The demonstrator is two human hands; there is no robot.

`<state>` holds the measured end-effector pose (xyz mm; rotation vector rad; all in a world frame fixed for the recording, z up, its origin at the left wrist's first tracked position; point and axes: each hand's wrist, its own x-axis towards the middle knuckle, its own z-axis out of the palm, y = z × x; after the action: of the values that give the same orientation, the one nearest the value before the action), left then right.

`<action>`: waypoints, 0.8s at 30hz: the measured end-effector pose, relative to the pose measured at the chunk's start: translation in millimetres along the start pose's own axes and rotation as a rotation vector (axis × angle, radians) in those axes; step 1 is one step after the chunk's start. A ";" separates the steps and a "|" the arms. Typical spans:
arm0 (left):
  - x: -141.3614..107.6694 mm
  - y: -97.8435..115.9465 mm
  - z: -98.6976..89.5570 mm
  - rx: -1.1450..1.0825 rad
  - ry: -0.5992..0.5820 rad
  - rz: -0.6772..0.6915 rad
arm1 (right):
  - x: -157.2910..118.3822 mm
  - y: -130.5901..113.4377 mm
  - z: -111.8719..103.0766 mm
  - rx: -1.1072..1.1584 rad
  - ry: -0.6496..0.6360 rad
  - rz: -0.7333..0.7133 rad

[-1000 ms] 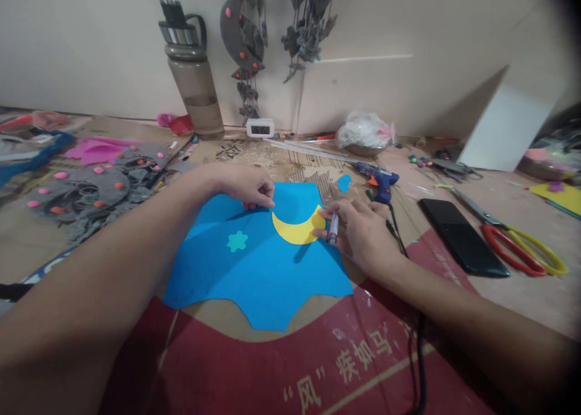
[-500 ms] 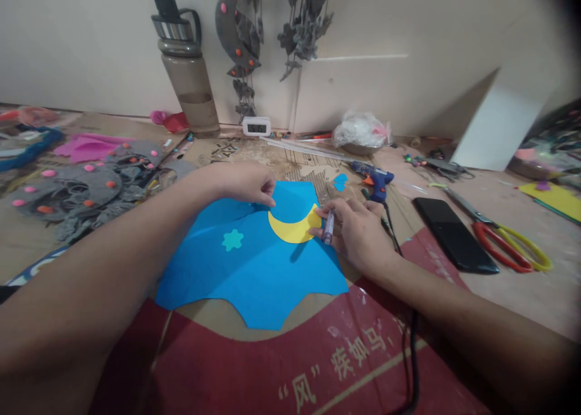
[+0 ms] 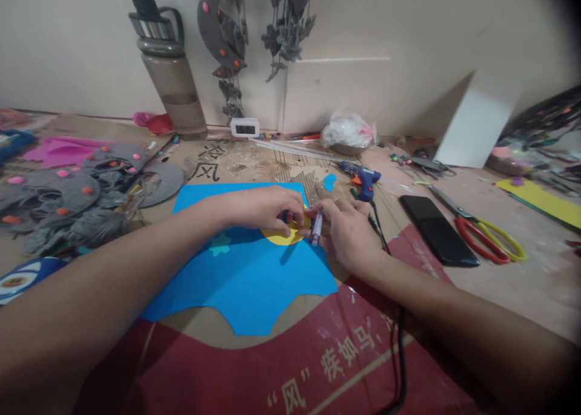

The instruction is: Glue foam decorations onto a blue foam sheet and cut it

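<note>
One pen is grasped in the right hand, just beside the left hand, which curls over a yellow moon; whether it grips anything, one cannot tell. The moon lies on a blue sheet.

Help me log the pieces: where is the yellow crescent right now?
In the head view, the yellow crescent lies near the middle on the blue sheet, partly hidden by the left hand, with the right hand at its right side.
</note>
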<state>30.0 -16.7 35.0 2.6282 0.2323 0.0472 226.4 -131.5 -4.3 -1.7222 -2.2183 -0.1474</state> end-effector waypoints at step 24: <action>2.4 -20.4 7.9 -0.073 -0.002 0.017 | 12.4 17.2 -13.2 0.893 0.384 0.287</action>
<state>29.8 -2.4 18.2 2.5579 0.2037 0.0584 242.7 -119.1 10.0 -1.3141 -1.3936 0.4706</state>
